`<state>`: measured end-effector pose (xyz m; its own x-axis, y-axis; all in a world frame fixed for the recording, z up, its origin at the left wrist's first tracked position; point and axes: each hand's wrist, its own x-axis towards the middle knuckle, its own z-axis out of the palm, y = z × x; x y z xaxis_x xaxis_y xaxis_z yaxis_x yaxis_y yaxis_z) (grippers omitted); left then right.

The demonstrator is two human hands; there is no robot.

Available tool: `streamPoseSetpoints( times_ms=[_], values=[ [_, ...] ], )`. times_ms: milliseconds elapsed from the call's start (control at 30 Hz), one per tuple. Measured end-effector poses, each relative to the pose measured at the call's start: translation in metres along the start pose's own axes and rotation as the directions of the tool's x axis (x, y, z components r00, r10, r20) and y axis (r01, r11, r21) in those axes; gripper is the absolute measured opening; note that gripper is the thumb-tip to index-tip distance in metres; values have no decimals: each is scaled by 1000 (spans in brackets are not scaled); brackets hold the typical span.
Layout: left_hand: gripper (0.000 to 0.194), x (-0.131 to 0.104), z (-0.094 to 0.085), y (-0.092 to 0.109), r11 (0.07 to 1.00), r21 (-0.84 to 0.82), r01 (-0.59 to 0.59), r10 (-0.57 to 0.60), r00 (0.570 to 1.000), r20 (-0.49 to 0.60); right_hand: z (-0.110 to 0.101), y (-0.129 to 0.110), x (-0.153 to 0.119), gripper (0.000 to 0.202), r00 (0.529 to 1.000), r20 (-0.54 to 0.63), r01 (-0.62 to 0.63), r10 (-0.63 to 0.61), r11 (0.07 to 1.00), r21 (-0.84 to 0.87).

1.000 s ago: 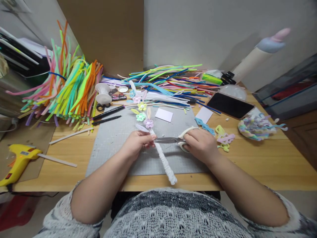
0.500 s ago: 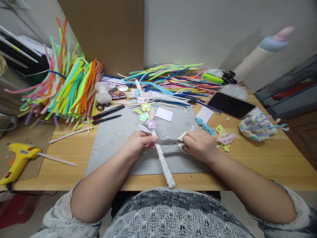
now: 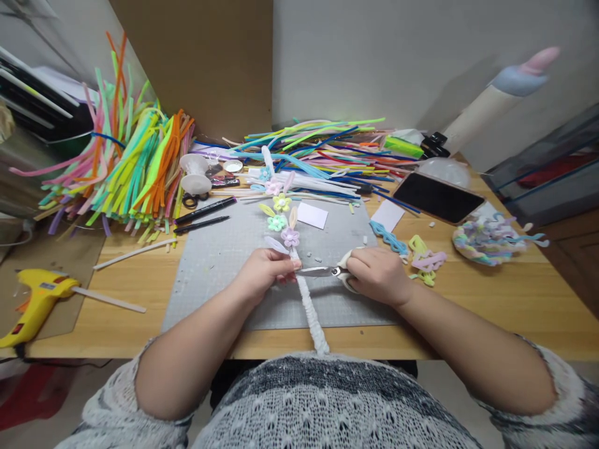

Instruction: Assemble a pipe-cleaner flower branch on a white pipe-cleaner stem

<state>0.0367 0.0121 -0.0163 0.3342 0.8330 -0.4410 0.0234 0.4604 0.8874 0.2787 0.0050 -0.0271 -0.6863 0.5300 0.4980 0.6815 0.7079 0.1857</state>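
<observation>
My left hand point(image 3: 264, 269) pinches a long white fuzzy stem point(image 3: 309, 308) of wrapped pipe cleaner, whose lower end reaches my sweater. Along its upper part sit small pipe-cleaner flowers in blue, pink, yellow, mint and lilac point(image 3: 290, 237), with looped leaves between them. My right hand point(image 3: 381, 274) is closed around the pale handles of a pair of scissors point(image 3: 322, 272). The blades point left and their tips meet the stem at my left fingertips. Whether anything lies between the tips is too small to tell.
Beneath is a grey cutting mat point(image 3: 201, 280) with small white scraps. A yellow glue gun point(image 3: 40, 302) lies at left, below bundled pipe cleaners point(image 3: 140, 165). More pipe cleaners point(image 3: 318, 149) lie behind. At right are a phone point(image 3: 437, 196), blue pipe-cleaner pieces point(image 3: 388, 238) and a pastel woven ring point(image 3: 489, 240).
The flowered top of the stem has shifted slightly to the right, along with my left fingertips. The scissor blades look slightly more apart than before.
</observation>
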Motion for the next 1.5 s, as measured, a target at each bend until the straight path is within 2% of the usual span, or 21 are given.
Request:
streamPoseSetpoints(
  times_ms=[233,333,467,633,933,1233,1500],
  values=[
    [18,-1,-1,2,1000,-6,-11,10,1000,-29,-4,6,1,15,1000,-12,27,-27,1000,8],
    [17,-2,-1,5,1000,-25,6,-7,999,-37,-5,11,1,10,999,-36,-3,4,999,32],
    [17,-4,-2,7,998,-65,11,-12,1000,-18,-4,13,-1,6,999,-10,-30,31,998,47],
    [18,-5,-1,9,998,-68,3,-3,1000,-7,-1,12,-3,11,999,-24,-45,46,999,18],
    [16,-5,0,10,996,-86,20,-21,1000,-4,-5,12,0,15,999,-40,-1,2,1000,25],
    [18,-4,-2,7,997,-76,5,-5,1000,-3,-3,9,1,14,1000,17,-16,16,1000,-5],
    [20,-4,-2,10,994,-107,33,-37,999,-36,-9,4,6,20,999,-23,-25,24,997,-68]
  ],
)
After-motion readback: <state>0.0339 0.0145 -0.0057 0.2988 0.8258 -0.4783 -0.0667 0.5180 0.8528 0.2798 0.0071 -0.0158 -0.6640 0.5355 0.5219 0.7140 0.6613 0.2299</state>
